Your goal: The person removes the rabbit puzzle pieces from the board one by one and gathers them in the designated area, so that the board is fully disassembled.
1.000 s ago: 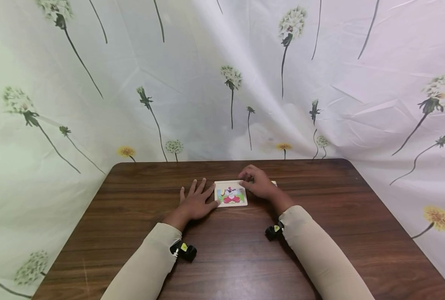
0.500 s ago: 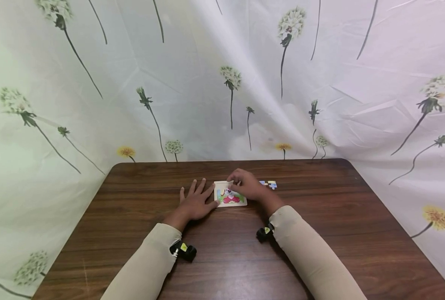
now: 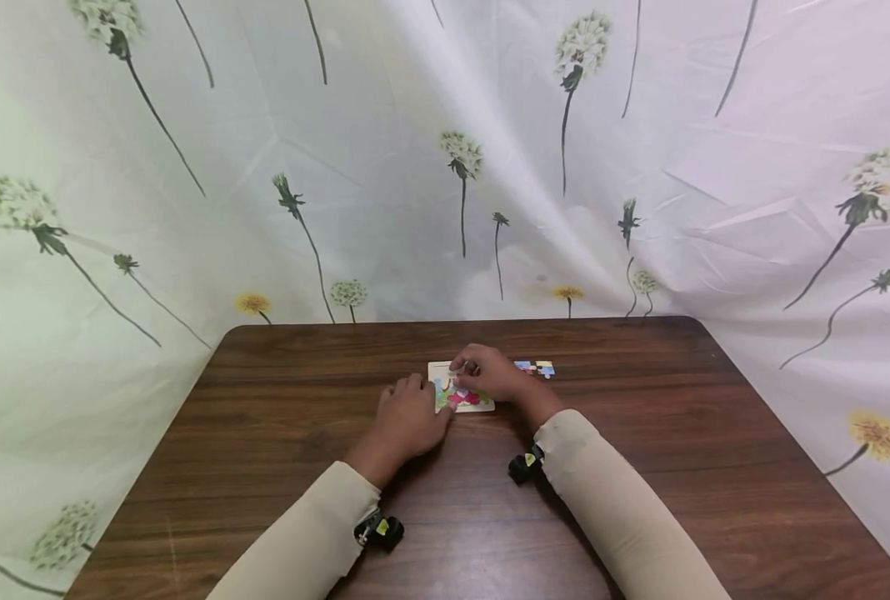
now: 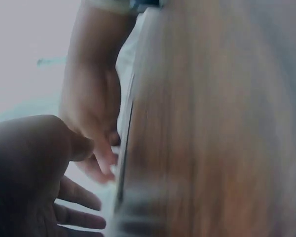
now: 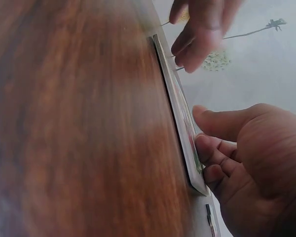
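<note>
A small wooden picture puzzle board [image 3: 487, 408] lies on the table, showing a cartoon animal in pink. My right hand [image 3: 493, 377] is over its upper part, thumb and fingers curled together around a small pale puzzle piece [image 4: 113, 169], mostly hidden by the fingertips. In the right wrist view, the curled fingers [image 5: 214, 153] are right at the board's face. My left hand [image 3: 413, 417] is at the board's left side, thumb by the lower-left corner; the left wrist view shows its fingers [image 4: 79, 217] loosely extended and holding nothing.
Loose blue-toned puzzle pieces [image 3: 545, 369] lie on the table just right of the board, partly behind the right hand. The brown wooden table [image 3: 640, 467] ends at a white curtain [image 3: 385, 208] printed with dandelions.
My right hand has moved left from the board's right edge to over its upper part, uncovering the loose pieces. The left hand has drawn its spread fingers together and shifted toward the board.
</note>
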Motion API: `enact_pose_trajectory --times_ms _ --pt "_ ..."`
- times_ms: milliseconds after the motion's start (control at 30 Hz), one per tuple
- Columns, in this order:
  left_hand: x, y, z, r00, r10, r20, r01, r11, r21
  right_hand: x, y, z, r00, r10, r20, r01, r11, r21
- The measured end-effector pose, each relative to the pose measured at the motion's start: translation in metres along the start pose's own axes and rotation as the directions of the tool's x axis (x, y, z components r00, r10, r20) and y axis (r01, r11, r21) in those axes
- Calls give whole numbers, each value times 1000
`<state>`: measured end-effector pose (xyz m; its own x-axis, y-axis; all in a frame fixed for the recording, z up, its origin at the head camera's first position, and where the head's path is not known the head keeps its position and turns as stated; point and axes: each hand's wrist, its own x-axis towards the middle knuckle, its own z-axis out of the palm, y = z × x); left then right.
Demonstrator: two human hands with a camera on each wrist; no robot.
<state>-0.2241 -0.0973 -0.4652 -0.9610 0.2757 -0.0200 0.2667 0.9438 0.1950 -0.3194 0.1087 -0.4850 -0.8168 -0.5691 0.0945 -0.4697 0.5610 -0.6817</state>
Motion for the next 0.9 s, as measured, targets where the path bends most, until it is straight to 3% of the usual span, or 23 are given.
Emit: enact_pose_trajectory --times_ms 133,267,367,600,900 --pt "-13 20 0 997 75 9 -75 995 61 1 -2 0 1000 6 20 -5 1000 -22" --pt "-24 32 5 982 182 45 -185 981 65 2 -4 0 999 14 45 -12 999 -52" --pt "-28 37 7 972 230 42 -232 971 53 2 -5 0 998 17 58 -14 998 -66" --pt "-29 37 11 957 289 20 -290 957 32 4 -5 3 997 39 60 -35 997 -67" --pt "-29 34 15 950 309 39 -310 951 17 7 -13 6 993 95 75 -90 994 -62"
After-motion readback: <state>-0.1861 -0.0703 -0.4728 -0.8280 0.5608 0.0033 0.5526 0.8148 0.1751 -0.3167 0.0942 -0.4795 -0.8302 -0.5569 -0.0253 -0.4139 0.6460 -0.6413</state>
